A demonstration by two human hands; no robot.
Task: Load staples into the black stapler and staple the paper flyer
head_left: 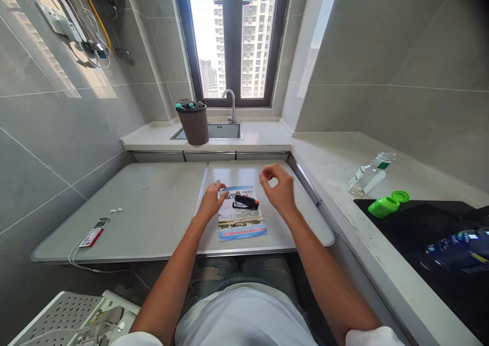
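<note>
A printed paper (242, 227) with blue edges lies on the white folding table, its large red lettering upside down from here. On top of it rests a black stapler (246, 201) with an orange part at its right end. My left hand (211, 201) is at the paper's upper left edge, thumb and fingers apart and nothing visible between them. Raised to the right of the paper, my right hand (279, 187) has its fingers curled round to the thumb in a pinch. Whatever might be between those fingertips is too small to make out. Neither hand touches the stapler.
A brown bin (194, 125) stands by the sink (223, 131) under the window. At the table's left lies a red and white box (92, 235) with a cable. The right counter (324, 155) bears a clear bottle (369, 175), a green bottle (383, 207) and a blue bottle (458, 250).
</note>
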